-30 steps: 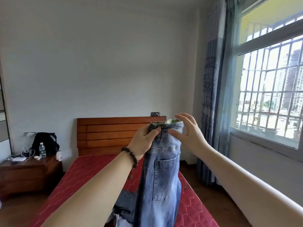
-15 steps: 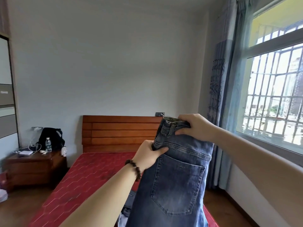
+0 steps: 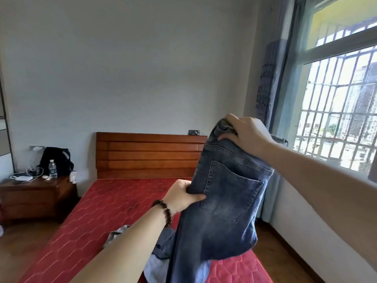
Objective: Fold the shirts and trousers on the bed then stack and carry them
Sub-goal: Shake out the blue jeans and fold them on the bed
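Here a pair of dark blue jeans (image 3: pixel 224 201) is hanging in the air over the bed (image 3: pixel 98 217), back pocket facing the camera. The right hand (image 3: pixel 246 132) is gripping the waistband up top, fingers curled round the denim; the left hand (image 3: pixel 181 196), lower, is pinching the seat edge by the pocket, a bead bracelet (image 3: pixel 164 211) sitting on its wrist. More clothes (image 3: pixel 161 248), grey and light blue, are lying crumpled on the red quilted mattress under the jeans. A wooden headboard (image 3: pixel 151 155) is standing against the pale wall. Left of the bed, a wooden nightstand (image 3: pixel 38 198) is carrying a black bag (image 3: pixel 56 160), a water bottle (image 3: pixel 52 168) and white cables. At the right, a barred window (image 3: pixel 336 117) with a blue-grey curtain (image 3: pixel 273 84) beside it is letting daylight in.
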Tool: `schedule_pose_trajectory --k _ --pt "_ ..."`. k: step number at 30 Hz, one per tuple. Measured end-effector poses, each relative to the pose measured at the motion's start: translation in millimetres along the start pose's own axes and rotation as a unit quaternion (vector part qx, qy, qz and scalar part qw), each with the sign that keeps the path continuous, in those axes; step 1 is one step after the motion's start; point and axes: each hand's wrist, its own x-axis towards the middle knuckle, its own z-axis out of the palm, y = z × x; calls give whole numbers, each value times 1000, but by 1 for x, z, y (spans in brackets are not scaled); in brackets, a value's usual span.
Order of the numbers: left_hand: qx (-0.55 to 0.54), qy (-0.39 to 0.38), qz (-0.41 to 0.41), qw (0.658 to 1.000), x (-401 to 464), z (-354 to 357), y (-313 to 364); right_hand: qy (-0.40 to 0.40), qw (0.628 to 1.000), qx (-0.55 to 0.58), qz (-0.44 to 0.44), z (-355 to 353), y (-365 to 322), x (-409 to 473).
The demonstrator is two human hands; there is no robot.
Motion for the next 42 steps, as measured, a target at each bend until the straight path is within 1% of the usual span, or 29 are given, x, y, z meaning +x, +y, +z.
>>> schedule_pose_trajectory --k 3,6,8,11,12,13,15,16,18,20,21,22,24,25,26,28,31,33,35,38,39,40,41,42 --pt "18 7 -38 999 -14 9 -30 80 996 -26 -1 -11 10 4" --pt "59 -5 -56 997 -21 15 -41 118 991 -56 -13 -23 19 14" --pt "58 12 -40 997 -21 10 -38 128 988 -79 -27 -33 25 24" --pt "48 100 30 993 -23 5 -38 177 979 -103 -24 -47 37 32" --pt "49 112 42 992 -26 6 -41 178 978 -103 -19 -48 40 31" --pt "65 101 44 992 -31 10 -45 154 982 -110 -22 -47 42 28" --pt "125 57 25 990 -40 19 -56 60 988 -134 -52 -37 42 20" --pt "144 55 20 988 -43 22 -61 29 989 -135 -59 -35 41 15" --pt "154 54 11 986 -46 26 -65 17 991 -119 -64 -35 42 10" --pt "151 1 -19 988 -46 31 -56 -2 994 -78 -76 -36 41 5" --pt "116 -21 -30 993 -44 34 -45 -23 995 -54 -86 -35 37 4" --pt "55 -29 -31 998 -43 37 -29 -47 993 -32 -100 -34 30 2" --pt "-89 -11 12 996 -35 43 11 -81 988 0 -130 -29 17 -2" --pt "-146 3 42 988 -30 44 32 -89 986 12 -143 -27 11 -6" --pt "-178 11 70 982 -25 45 51 -93 984 24 -152 -24 7 -10" --pt "-179 23 101 978 -20 46 80 -96 981 57 -161 -19 2 -21" --pt "-140 50 101 984 -14 53 94 -116 976 120 -137 -17 11 -38" --pt "-137 54 95 985 -14 58 92 -163 972 140 -95 -23 31 -50" --pt "-157 67 82 982 -16 59 88 -219 963 139 -71 -28 61 -64" --pt "-172 98 59 978 -19 59 80 -296 944 143 -4 -28 107 -89" --pt "-176 105 54 977 -20 60 79 -309 933 182 29 -24 117 -100" --pt "-179 114 49 976 -20 62 79 -305 915 255 65 -17 125 -112" --pt "-180 123 47 975 -21 64 80 -284 877 372 109 -7 129 -127" --pt "-180 132 47 974 -21 66 81 -244 808 511 161 4 131 -144"
